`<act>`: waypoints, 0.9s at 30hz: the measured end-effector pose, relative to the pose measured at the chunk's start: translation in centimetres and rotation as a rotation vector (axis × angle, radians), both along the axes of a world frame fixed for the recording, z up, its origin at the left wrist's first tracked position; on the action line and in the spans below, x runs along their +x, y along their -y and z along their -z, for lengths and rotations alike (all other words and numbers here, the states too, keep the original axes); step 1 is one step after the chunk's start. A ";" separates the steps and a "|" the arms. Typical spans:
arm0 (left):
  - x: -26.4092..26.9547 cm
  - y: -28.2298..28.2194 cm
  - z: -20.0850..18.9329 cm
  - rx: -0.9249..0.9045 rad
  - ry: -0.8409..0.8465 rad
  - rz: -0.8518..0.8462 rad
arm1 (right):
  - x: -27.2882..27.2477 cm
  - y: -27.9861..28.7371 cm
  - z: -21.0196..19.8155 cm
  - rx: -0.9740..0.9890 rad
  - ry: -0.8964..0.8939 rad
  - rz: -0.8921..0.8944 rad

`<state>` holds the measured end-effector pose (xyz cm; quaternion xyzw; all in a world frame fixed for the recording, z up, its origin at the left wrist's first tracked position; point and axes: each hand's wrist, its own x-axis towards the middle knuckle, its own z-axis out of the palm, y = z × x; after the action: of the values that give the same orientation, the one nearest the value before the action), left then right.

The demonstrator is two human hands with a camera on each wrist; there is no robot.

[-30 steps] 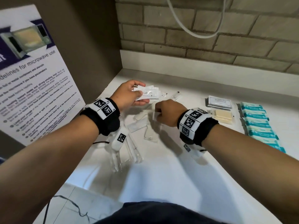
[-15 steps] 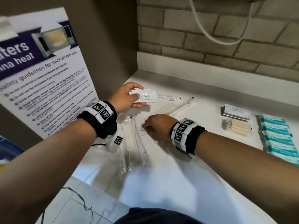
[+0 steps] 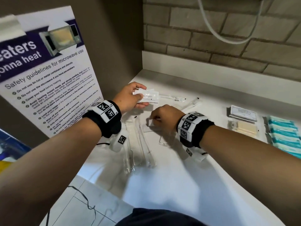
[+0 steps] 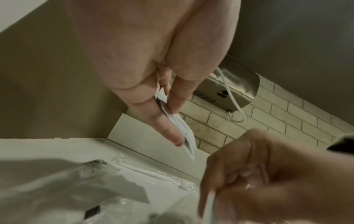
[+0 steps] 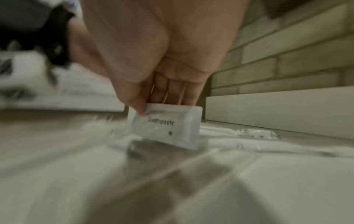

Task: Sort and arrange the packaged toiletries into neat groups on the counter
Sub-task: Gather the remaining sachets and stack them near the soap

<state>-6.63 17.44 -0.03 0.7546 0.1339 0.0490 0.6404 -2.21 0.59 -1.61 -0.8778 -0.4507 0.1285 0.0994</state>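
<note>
My left hand [image 3: 135, 98] hovers above the counter's back left and holds a small stack of white toothpaste sachets [image 3: 149, 97] between thumb and fingers; in the left wrist view the sachets [image 4: 182, 128] show edge-on. My right hand [image 3: 158, 118] is low over the counter's middle and pinches another white toothpaste sachet [image 5: 168, 127] by its top edge, its lower edge at the counter; the sachet [image 3: 150, 123] shows only as a sliver in the head view. Clear-wrapped toothbrushes [image 3: 143, 144] lie in a loose heap under and between my wrists.
Sorted groups lie at the right: teal packets [image 3: 283, 134] in a row, cream bars [image 3: 246, 128], and white conditioner sachets [image 3: 243, 113]. One wrapped toothbrush [image 3: 175, 97] lies near the back. A poster [image 3: 47, 75] stands left. The counter edge [image 3: 84, 170] drops off front left.
My right hand moved left and down into the heap and now pinches a toothpaste sachet, lifting it on edge. My left hand kept its stack and stayed in place.
</note>
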 end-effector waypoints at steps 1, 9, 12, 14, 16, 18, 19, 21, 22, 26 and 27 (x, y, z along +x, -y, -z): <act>-0.1 -0.2 0.2 0.001 0.000 -0.024 | 0.3 0.2 -0.5 0.018 -0.034 0.021; 0.4 0.0 0.2 0.049 -0.001 -0.028 | 1.7 1.9 -1.5 0.229 -0.185 0.204; 0.1 0.2 0.5 0.074 -0.014 0.001 | 1.9 1.7 -1.9 0.334 -0.263 0.208; -0.1 0.3 0.9 0.060 -0.048 0.024 | 2.3 1.3 -2.6 0.399 -0.270 0.203; -0.3 0.4 1.0 0.015 -0.095 0.057 | 2.6 0.8 -3.5 0.456 -0.298 0.209; -0.4 0.8 0.8 -0.087 -0.126 0.111 | 2.9 0.6 -4.2 0.483 -0.319 0.215; -0.5 1.1 0.6 -0.128 -0.130 0.130 | 3.1 0.5 -4.5 0.480 -0.309 0.223; -0.6 1.6 -0.1 -0.208 -0.113 0.123 | 3.4 0.4 -4.7 0.445 -0.249 0.231; -0.5 1.7 -0.3 -0.258 -0.100 0.105 | 3.4 0.3 -4.6 0.424 -0.216 0.230; -0.4 2.0 -0.2 -0.203 -0.081 0.168 | 2.9 -0.3 -4.1 0.409 -0.114 0.216; -0.4 1.8 0.0 -0.148 -0.085 0.179 | 2.7 -0.4 -3.8 0.418 -0.109 0.223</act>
<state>-7.02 15.60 0.01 0.7156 0.0963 -0.0506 0.6900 0.54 0.95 2.19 -0.8741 -0.3617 0.0679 0.3169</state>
